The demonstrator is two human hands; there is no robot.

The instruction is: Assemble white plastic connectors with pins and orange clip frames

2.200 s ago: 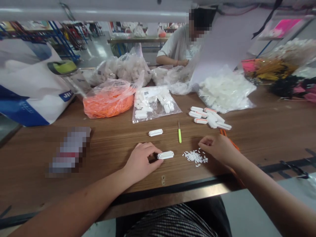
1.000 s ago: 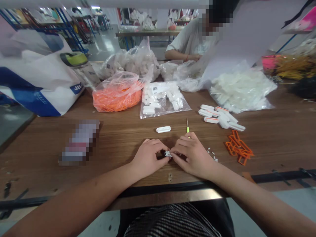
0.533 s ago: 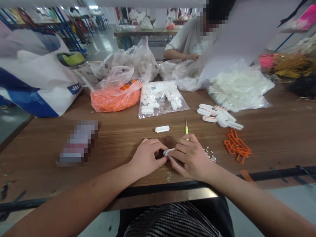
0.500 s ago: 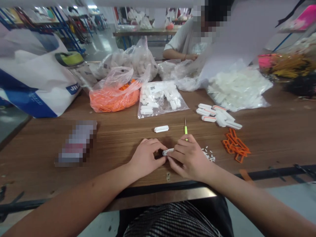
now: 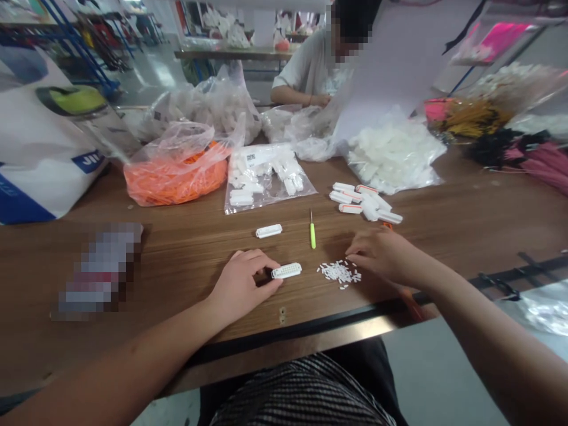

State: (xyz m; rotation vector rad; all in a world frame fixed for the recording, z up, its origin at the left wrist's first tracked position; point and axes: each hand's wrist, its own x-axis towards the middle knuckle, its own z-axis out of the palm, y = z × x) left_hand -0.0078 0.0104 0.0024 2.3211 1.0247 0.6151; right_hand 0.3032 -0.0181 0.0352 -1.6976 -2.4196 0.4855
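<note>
the hands had come apart. the left hand [image 5: 242,283] sat narrow and low, fingertips at the end of a white multi-pin connector [image 5: 286,271] on the wooden bench [image 5: 177,260], though i couldn't tell if it gripped. the empty right hand [image 5: 384,251], loosely curled, hung just beside a heap of tiny white pins [image 5: 339,273]. farther off lay a green-handled pick [image 5: 313,235].

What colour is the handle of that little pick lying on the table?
The pick's handle is bright yellow-green, best seen in the head view.
</note>
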